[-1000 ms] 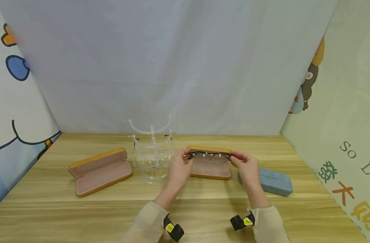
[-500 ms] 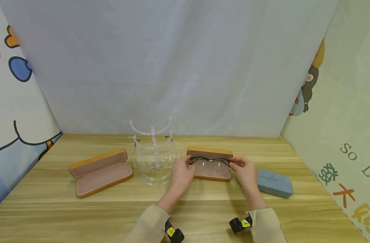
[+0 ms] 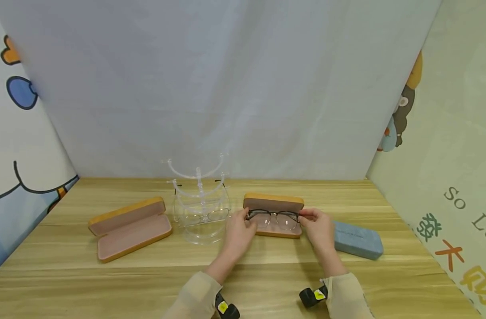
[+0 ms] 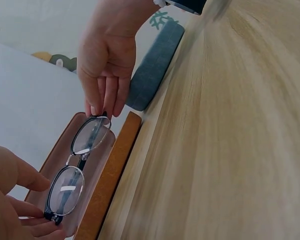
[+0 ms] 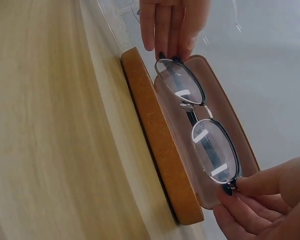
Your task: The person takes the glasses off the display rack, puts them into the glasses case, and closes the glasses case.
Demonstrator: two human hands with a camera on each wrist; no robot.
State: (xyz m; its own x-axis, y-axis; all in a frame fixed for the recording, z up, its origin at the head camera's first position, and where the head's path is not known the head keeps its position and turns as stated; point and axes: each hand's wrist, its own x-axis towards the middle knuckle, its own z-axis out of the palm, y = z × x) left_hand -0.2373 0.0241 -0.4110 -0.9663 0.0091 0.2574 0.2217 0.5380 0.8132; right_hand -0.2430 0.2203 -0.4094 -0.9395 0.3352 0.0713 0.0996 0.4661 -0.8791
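A pair of black-topped eyeglasses (image 3: 274, 213) lies level over an open orange glasses case (image 3: 274, 196) with a pink lining. My left hand (image 3: 240, 234) holds the left end of the frame by its hinge. At the other end, my right hand (image 3: 320, 232) pinches the hinge between thumb and fingers. In the right wrist view the temples of the eyeglasses (image 5: 215, 150) show folded behind the lenses. From the left wrist view, the lenses sit within the outline of the case (image 4: 117, 172); whether they touch the lining I cannot tell.
Left of my hands stands a clear display rack (image 3: 201, 190) with eyeglasses (image 3: 219, 214) on it. A second open orange case (image 3: 133, 237) sits farther left. To the right lies a closed blue case (image 3: 358, 241), partly behind my right hand. A pale cloth (image 3: 227, 88) hangs behind the table.
Both hands have lowered the eyeglasses toward me, from near the case's lid down over its lower half. The grip at both ends stays the same.
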